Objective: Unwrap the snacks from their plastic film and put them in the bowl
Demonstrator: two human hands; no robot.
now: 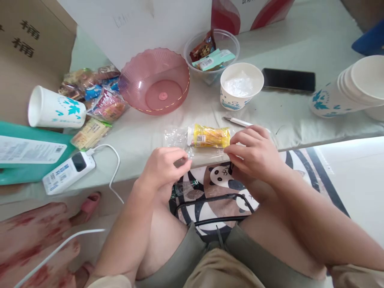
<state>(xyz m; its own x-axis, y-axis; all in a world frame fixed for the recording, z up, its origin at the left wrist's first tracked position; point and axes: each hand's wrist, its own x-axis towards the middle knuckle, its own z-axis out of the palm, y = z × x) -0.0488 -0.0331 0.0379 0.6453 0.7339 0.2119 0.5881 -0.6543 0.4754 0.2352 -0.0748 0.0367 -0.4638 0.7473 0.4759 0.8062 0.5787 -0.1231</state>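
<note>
A yellow snack packet point(211, 136) lies near the table's front edge, on or inside a clear plastic bag point(175, 137); I cannot tell which. My left hand point(164, 168) is at the bag's lower left, thumb and forefinger curled together at the plastic's near edge. On the other side, my right hand point(253, 150) has its fingers bent and closed at the bag's right edge, beside the packet's end. A white pen-like cutter point(238, 121) rests just behind the right hand, and a paper cup point(241, 86) with crumpled clear plastic inside stands behind it.
A pink bowl point(162, 96) and a clear tub point(211, 50) with snacks stand at the back. Bagged snacks point(108, 105), a tipped paper cup point(57, 107) and a power bank point(69, 172) with a white cable lie left. A phone point(288, 80) and stacked cups point(345, 90) are right.
</note>
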